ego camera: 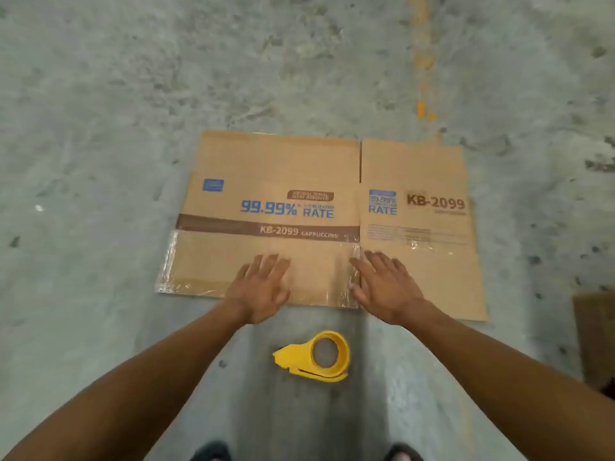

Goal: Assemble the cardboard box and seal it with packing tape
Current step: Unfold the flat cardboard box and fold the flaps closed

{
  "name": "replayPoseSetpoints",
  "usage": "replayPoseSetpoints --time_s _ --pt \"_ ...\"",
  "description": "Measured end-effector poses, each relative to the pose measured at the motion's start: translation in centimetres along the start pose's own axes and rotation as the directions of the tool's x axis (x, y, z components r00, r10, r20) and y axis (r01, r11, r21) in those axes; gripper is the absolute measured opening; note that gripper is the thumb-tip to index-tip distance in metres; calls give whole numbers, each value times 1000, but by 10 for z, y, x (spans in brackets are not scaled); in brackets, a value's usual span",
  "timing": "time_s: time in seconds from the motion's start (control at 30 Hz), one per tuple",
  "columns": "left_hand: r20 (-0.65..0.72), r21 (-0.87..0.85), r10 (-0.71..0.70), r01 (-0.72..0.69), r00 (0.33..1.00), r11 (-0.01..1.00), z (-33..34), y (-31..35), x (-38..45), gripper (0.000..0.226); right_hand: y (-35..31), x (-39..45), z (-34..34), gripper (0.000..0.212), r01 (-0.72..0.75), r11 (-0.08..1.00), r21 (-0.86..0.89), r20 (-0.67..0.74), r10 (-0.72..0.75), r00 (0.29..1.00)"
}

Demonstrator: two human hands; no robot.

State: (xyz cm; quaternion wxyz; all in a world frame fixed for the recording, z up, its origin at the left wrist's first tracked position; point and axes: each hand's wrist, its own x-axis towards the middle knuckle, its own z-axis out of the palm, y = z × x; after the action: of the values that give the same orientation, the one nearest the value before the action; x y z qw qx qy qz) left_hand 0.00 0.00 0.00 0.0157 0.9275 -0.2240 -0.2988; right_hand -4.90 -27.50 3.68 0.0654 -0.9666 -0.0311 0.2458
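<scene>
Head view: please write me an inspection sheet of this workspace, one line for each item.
Surface: grey concrete floor, stained, with faded yellow paint marks.
Job's things: flattened cardboard box lies flat, not assembled; clear old tape on its near flap. Yellow tape dispenser on the floor, nearer the person than the box, untouched.
Clutter: another piece of cardboard at the right edge.
Grips: left hand and right hand are open with fingers straight, at the box's near edge; contact cannot be told.
Cables: nothing seen.
Surroundings: dark shoes at the bottom edge.
</scene>
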Motion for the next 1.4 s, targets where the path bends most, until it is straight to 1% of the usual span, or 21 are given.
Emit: replayPoseSetpoints --time_s 0.03,0.1,0.17,0.2,0.3,0.4,0.5,0.57,0.67,0.77,0.83,0.87,0.93,1.0,1.07,1.1,1.17,1.27,1.3,1.33,1.4 --pt "25 16 18 -18 1000 1000 13 -4 2 86 1 5 11 72 43 998 -36 29 -42 999" --pt "-30 101 68 -65 997 993 42 -16 8 80 5 13 33 73 139 979 -146 42 -135 990" --pt "-97 216 156 -132 983 967 64 -29 14 76 10 18 52 68 199 958 -206 88 -185 979" --pt "-137 255 196 -156 971 954 68 -33 16 75 13 20 58 69 235 940 -248 105 -215 971" --pt "-132 345 280 -220 951 912 62 -51 26 71 21 27 55 77 306 873 -380 125 -280 952" --pt "-122 405 305 -233 945 884 52 -51 25 68 18 29 49 75 352 799 -487 191 -296 936" --pt "-112 414 244 -178 963 893 43 -41 23 63 9 24 47 75 374 727 -576 229 -296 927" --pt "-167 394 238 -157 957 906 36 -35 23 62 11 22 39 75 364 718 -593 194 -311 930" --pt "-273 354 256 -150 927 923 18 -33 25 68 22 26 18 75 332 710 -621 125 -328 936" --pt "-415 294 192 -69 889 953 -7 -39 25 68 22 31 -14 72 274 715 -643 64 -307 950" --pt "-505 210 82 30 859 977 -24 -43 24 70 13 30 -40 66 216 764 -608 10 -265 964" --pt "-554 154 19 80 832 985 -33 -45 22 71 9 30 -52 64 193 787 -586 -23 -255 967" --pt "-649 14 -115 163 752 987 -49 -48 16 72 1 29 -73 62 164 811 -561 -82 -252 964" --pt "-692 -179 -269 202 670 963 -63 -47 11 78 -7 28 -91 60 133 822 -554 -134 -246 960" --pt "-689 -401 -424 178 588 899 -76 -43 5 87 -14 24 -107 58 109 830 -546 -180 -243 953" --pt "-669 -512 -492 134 557 849 -83 -40 3 92 -18 21 -116 57 94 837 -539 -207 -240 948" --pt "-613 -709 -599 -25 516 704 -102 -33 2 102 -28 16 -135 54 66 847 -527 -254 -232 939" --pt "-526 -851 -720 -276 453 447 -136 -21 -5 114 -42 8 -166 51 50 880 -473 -288 -208 935" --pt "-470 -879 -753 -319 460 354 -145 -19 -5 116 -46 4 -177 50 47 895 -444 -309 -202 929" --pt "-403 -904 -769 -345 496 251 -154 -17 -5 117 -48 0 -189 48 48 909 -415 -335 -202 920" --pt "-304 -921 -715 -386 630 52 -169 -16 -5 114 -52 -8 -213 46 52 932 -358 -381 -197 903"
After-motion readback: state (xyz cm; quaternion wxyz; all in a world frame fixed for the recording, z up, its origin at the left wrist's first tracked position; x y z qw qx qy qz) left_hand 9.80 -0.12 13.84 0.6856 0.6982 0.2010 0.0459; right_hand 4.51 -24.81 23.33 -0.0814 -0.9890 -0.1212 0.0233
